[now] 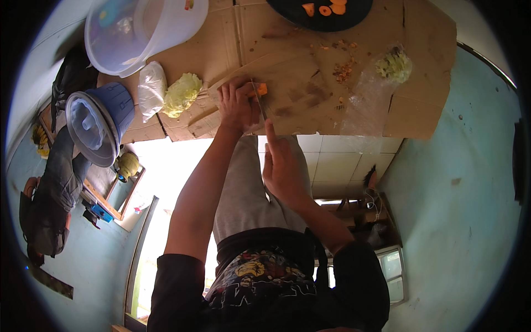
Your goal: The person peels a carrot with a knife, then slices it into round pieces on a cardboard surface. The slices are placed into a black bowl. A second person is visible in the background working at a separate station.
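Observation:
My left hand point(237, 103) presses an orange carrot piece point(261, 89) down on the cardboard point(298, 70), its fingers hiding most of the piece. In my right hand point(282, 166) is a knife point(259, 99), the index finger stretched along it towards the blade. The narrow blade lies across the carrot, close beside my left fingers. At the top, a dark round plate point(290, 12) carries several cut carrot pieces point(325, 10). Orange peelings point(343, 71) are scattered on the cardboard to the right of my hands.
A leafy green vegetable point(182, 94) lies beside a white-filled plastic bag point(152, 85) on the left. Behind them stands a clear plastic tub point(166, 37). Blue buckets point(114, 108) are at the left edge. Another leafy vegetable point(394, 66) and clear plastic point(365, 108) lie right. A person point(54, 199) is far left.

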### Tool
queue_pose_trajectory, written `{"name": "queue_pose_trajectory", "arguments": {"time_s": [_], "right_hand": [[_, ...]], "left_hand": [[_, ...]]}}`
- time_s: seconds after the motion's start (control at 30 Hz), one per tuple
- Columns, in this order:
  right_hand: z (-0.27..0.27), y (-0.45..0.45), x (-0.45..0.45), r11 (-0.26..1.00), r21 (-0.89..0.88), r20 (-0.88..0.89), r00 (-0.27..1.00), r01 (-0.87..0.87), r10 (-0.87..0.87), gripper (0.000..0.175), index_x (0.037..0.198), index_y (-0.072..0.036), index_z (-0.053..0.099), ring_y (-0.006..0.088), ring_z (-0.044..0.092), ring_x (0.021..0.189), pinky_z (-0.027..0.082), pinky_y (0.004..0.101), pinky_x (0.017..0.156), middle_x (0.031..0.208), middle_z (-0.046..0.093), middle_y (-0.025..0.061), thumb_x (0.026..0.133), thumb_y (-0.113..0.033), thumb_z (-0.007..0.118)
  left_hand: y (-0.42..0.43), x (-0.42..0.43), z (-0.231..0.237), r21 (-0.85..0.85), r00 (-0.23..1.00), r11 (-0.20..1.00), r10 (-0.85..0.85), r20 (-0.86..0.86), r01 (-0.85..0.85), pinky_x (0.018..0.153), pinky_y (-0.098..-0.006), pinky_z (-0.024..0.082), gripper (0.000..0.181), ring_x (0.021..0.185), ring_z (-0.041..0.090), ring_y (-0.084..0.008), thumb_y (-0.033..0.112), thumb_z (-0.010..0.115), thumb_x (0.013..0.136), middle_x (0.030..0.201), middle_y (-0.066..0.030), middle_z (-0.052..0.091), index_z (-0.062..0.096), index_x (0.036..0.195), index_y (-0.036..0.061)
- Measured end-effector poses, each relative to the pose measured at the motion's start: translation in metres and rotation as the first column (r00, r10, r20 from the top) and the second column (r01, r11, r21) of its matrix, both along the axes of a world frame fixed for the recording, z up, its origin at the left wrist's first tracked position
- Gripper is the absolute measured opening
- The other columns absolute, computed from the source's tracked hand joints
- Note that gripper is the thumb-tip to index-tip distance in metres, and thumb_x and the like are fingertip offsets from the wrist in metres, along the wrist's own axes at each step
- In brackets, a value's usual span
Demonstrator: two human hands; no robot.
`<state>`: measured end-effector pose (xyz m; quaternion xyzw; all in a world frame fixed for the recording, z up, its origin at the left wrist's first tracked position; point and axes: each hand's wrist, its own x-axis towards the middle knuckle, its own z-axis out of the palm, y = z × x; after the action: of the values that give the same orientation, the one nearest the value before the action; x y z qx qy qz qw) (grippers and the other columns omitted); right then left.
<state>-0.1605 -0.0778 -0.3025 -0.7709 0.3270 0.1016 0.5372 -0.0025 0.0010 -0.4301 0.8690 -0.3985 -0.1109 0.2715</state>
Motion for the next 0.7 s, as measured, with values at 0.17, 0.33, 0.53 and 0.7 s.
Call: {"name": "queue_pose_trajectory", "arguments": {"time_s": [0.17,0.33,0.53,0.7], "right_hand": [[-0.002,0.006,0.011,0.995,0.036,0.072,0.992,0.097,-0.099,0.075,0.165,-0.017,0.027,0.0314,0.064,0.076,0.055,0.0413,0.062,0.097,0.055,0.0154,0.098,-0.002,0.056],[0.000,0.003,0.013,0.995,0.015,-0.013,0.995,0.098,-0.098,0.079,0.165,-0.022,0.026,0.0325,0.067,0.080,0.058,0.0412,0.063,0.112,0.057,0.0203,0.095,-0.001,0.057],[0.007,-0.005,0.018,0.991,0.098,-0.131,0.988,0.094,-0.081,0.074,0.164,-0.021,0.031,0.0334,0.059,0.069,0.052,0.0458,0.066,0.090,0.055,0.0177,0.098,0.000,0.055],[0.004,-0.012,0.017,0.992,0.079,-0.109,0.990,0.094,-0.085,0.077,0.165,-0.023,0.027,0.0346,0.061,0.066,0.054,0.0466,0.063,0.084,0.058,0.0174,0.097,-0.002,0.056]], "left_hand": [[0.000,0.000,-0.001,-0.054,1.000,0.998,0.023,-0.006,-0.023,0.104,-0.0538,0.034,0.040,0.117,0.048,-0.0369,0.011,0.066,0.084,0.130,-0.0116,0.054,0.054,0.122,0.0129],[-0.001,-0.001,-0.003,-0.095,0.999,0.994,0.052,-0.002,-0.052,0.108,-0.0496,0.032,0.034,0.121,0.046,-0.0350,0.022,0.067,0.087,0.127,-0.0112,0.056,0.064,0.119,0.0117],[0.000,0.002,-0.001,-0.027,0.996,0.999,-0.023,0.081,0.025,0.103,-0.0513,0.033,0.031,0.115,0.050,-0.0359,0.018,0.064,0.094,0.125,-0.0139,0.056,0.051,0.122,0.0133],[-0.001,0.001,-0.003,-0.069,0.994,0.996,-0.058,0.088,0.065,0.101,-0.0514,0.033,0.031,0.114,0.050,-0.0350,0.017,0.064,0.094,0.126,-0.0149,0.056,0.049,0.121,0.0128]]}}
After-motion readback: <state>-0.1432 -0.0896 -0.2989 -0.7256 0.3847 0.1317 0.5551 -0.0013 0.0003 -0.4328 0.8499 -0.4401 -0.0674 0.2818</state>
